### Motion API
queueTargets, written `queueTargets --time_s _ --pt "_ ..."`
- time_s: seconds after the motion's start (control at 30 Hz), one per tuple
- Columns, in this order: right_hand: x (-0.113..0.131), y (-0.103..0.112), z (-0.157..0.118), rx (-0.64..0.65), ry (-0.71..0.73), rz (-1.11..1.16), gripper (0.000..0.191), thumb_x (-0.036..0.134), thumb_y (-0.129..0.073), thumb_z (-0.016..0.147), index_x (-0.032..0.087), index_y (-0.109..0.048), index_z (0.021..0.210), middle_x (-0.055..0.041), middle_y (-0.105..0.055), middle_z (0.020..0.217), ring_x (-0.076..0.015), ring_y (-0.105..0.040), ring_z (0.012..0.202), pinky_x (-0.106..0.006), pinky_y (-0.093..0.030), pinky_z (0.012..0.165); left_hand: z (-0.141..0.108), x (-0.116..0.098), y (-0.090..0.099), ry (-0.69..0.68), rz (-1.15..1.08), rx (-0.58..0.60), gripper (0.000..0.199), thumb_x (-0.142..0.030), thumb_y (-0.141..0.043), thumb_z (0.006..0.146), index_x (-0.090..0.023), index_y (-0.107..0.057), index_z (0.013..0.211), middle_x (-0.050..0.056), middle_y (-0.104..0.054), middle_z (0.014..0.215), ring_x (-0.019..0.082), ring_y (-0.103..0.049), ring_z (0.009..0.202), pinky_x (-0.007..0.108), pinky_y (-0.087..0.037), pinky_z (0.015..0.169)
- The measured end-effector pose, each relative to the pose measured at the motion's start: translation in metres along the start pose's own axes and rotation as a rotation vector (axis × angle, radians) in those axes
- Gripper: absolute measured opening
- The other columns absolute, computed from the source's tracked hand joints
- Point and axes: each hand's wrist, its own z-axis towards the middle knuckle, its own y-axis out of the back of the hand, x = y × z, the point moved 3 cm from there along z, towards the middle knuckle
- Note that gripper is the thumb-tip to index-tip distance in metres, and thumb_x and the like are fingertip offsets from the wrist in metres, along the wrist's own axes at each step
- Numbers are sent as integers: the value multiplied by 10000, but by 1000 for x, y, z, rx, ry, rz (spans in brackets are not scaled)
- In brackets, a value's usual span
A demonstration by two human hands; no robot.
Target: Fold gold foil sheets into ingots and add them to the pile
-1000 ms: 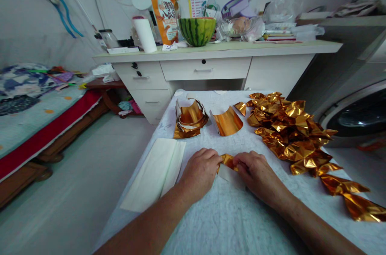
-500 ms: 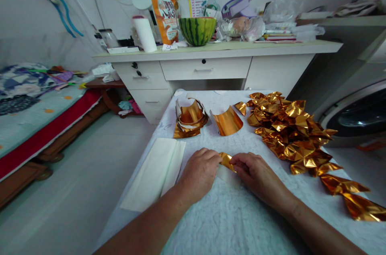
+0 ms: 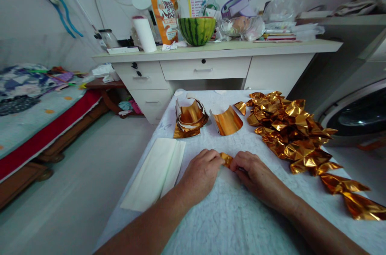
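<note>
Between my hands is a small piece of gold foil paper (image 3: 226, 160), partly rolled or folded, its ends hidden under my fingers. My left hand (image 3: 201, 172) is closed on its left end, and my right hand (image 3: 251, 170) pinches the right end. A pale, thin sheet (image 3: 228, 176) lies just below the foil, between the two hands. Left of my left hand lies a stack of white paper (image 3: 153, 174). Beyond my hands are a curved gold foil sheet (image 3: 228, 121) and a curled bundle of gold foil sheets (image 3: 189, 118).
A heap of twisted gold foil pieces (image 3: 286, 130) covers the table's right side. The cloth-covered table (image 3: 211, 223) meets a white desk (image 3: 208, 68) holding half a watermelon (image 3: 197, 31) and an orange pouch (image 3: 164, 14). A washing machine (image 3: 358, 98) stands right, a bed (image 3: 45, 122) left.
My right hand has shifted slightly left and its fingers have closed further over the foil. Less of the gold foil shows between my hands.
</note>
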Motion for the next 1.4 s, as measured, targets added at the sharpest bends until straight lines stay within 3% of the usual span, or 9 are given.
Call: queueTargets --time_s 0.17,0.3,0.57,0.73,1.0,1.17,1.4 --pt "6 6 -10 102 24 -20 202 100 -592 748 216 -579 913 -38 -583 954 -216 -512 897 -368 -376 800 1 2 0 15 -57 25 209 -46 -548 861 -180 -637 996 39 -619 1002 196 -539 968 334 -477 887" --pt "10 8 -15 129 17 -56 323 215 -694 689 205 -559 982 -57 -549 1001 -248 -476 933 -415 -367 842 0 0 2 29 -84 30 236 -48 -564 841 -192 -634 1013 38 -607 1023 203 -524 999 341 -469 904" --pt "12 6 -14 112 17 -85 302 86 -584 670 201 -570 950 -54 -555 973 -237 -479 925 -397 -357 835 -4 -3 1 47 -150 50 295 -193 -726 755 -220 -633 1033 44 -566 1095 233 -509 1067 395 -448 959" --pt "11 4 -12 99 30 -86 297 66 -567 684 205 -590 946 -54 -581 967 -231 -493 915 -388 -359 818 -5 -3 -3 115 -196 30 324 -191 -794 681 -213 -646 969 43 -549 1095 232 -517 1072 387 -453 958" --pt "11 10 -11 112 42 -39 236 77 -554 735 208 -580 931 -50 -580 942 -226 -509 900 -375 -374 801 -5 -4 -5 128 -225 -1 170 -163 -734 764 -211 -676 917 37 -560 1035 207 -545 1027 366 -460 930" --pt "9 15 -16 137 76 17 390 43 -590 676 221 -539 1018 -50 -567 1031 -229 -499 959 -381 -382 841 -6 -5 -4 120 -227 7 144 -186 -723 789 -205 -676 925 43 -565 1054 206 -541 1041 366 -454 932" --pt "2 11 -13 132 78 42 204 42 -543 816 233 -584 875 -24 -588 974 -196 -529 932 -339 -402 810 -9 -8 -4 161 -257 10 242 -204 -797 683 -208 -650 876 49 -532 1099 234 -523 1079 395 -451 955"
